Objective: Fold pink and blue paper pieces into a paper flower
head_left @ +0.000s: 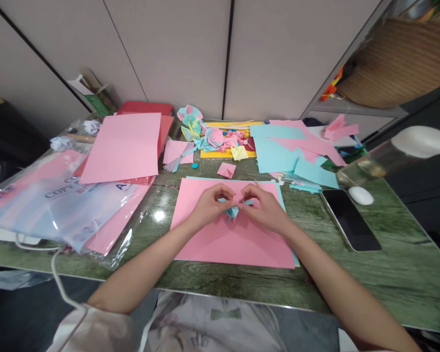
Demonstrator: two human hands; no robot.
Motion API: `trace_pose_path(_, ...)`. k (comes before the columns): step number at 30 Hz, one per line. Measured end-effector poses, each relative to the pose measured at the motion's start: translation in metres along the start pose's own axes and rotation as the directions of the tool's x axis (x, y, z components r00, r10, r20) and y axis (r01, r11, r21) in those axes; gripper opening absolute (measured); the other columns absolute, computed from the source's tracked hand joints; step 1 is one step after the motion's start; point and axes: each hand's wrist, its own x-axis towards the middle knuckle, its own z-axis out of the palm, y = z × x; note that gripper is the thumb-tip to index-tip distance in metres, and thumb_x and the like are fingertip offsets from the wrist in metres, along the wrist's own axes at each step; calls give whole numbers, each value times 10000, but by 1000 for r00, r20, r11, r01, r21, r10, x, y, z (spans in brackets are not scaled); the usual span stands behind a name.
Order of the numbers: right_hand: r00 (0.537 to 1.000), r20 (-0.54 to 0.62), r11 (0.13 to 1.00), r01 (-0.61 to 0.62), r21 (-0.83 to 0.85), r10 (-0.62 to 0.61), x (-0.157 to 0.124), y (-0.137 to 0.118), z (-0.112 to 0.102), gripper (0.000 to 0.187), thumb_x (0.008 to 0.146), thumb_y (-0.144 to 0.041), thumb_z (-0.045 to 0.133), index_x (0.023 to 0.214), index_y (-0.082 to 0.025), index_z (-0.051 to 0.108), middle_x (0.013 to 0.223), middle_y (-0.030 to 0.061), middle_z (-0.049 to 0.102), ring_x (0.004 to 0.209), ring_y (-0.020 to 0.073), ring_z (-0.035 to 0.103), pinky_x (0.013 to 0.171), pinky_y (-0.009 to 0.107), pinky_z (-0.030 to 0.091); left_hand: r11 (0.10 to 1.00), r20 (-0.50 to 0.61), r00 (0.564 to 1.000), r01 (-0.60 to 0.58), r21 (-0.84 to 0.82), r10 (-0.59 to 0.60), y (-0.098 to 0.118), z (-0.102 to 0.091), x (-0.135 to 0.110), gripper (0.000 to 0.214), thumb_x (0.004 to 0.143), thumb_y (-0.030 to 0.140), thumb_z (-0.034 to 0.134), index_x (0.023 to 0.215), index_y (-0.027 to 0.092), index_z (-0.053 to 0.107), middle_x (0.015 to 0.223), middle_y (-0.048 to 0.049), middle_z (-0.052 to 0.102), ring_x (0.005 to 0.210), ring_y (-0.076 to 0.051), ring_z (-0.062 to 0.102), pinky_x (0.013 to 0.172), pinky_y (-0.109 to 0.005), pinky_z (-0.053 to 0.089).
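Over a stack of coloured sheets with a pink sheet point(234, 247) on top, both hands meet at a small folded paper piece point(232, 212) in blue and pink. My left hand point(213, 203) pinches it from the left with thumb and forefinger. From the right, my right hand point(263, 206) pinches it too, its fingertips nearly touching the left ones. The fingers hide part of the folds. Just beyond the hands lies a small pink folded square point(226, 170). Farther back sit a pale yellow folded square point(239, 152) and several folded paper flowers point(214, 137).
At the left are a pink sheet point(121, 146) and a plastic paper packet point(84, 195). Blue paper pieces point(276, 155) lie at the back right. A phone point(351, 220), a white mouse-like object point(361, 195) and a clear bottle point(374, 159) stand right. A white cable point(58, 274) hangs at the left edge.
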Motion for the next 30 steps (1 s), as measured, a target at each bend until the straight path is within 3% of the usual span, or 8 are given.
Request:
trace_pose_path(3,1000,-4,1000,13,-2,-13,0,-1,1,105,737,-308,560,793,-221,538,790,-3,609,727,143,570,875,390,396,1000,8,1000,-13,-8,13,-1,0,-1,227,686,320,643,781,132,557,765,-33,585,706,-115,556,603,-228,445)
trace_pose_path(7,1000,-23,999,14,-43,-15,0,0,2,112,742,-317,567,760,-223,507,764,-30,601,691,131,577,1031,479,212,1000,-4,1000,-24,20,24,0,0,-1,251,690,355,638,786,133,569,770,-39,596,704,-120,562,593,-228,442)
trace_pose_path(10,999,-32,999,14,-53,-15,0,1,3,106,751,-311,560,755,-224,498,758,-42,596,691,123,578,1066,479,123,999,-19,999,-29,43,30,0,1,-1,271,685,381,640,778,136,574,765,-38,605,700,-121,565,589,-226,431)
trace_pose_path(15,999,-48,999,1,-44,-4,-1,0,4,103,747,-311,559,751,-221,508,758,-41,601,710,121,578,1043,456,194,998,-32,999,-31,53,33,0,2,-2,286,670,401,649,772,143,579,759,-27,608,687,-115,561,594,-227,414)
trace_pose_path(22,998,-69,998,9,-58,-13,-1,0,4,105,750,-303,567,732,-225,498,725,-56,591,654,109,565,1061,473,134,996,-42,998,-34,86,38,1,3,-2,264,699,399,619,754,145,573,749,-23,599,693,-112,547,586,-219,396)
trace_pose_path(25,997,-81,999,1,-48,-5,-1,0,5,93,750,-285,563,722,-223,500,726,-52,586,653,109,552,1019,442,242,996,-42,998,-34,77,38,-1,3,-2,241,695,367,630,749,139,571,743,-22,593,689,-110,546,590,-218,402)
trace_pose_path(28,996,-90,1000,-21,-1,21,-1,0,6,81,753,-273,546,717,-217,499,734,-30,583,673,119,541,871,367,396,996,-53,998,-39,76,43,-3,3,-1,213,690,330,638,742,135,571,737,-19,591,686,-109,548,598,-217,411)
trace_pose_path(30,995,-97,999,-33,24,36,-1,0,7,84,750,-274,545,714,-213,499,729,-22,579,673,124,534,772,323,436,995,-68,996,-43,89,49,-4,3,-1,189,693,307,634,746,134,580,743,-22,600,697,-113,558,609,-219,418)
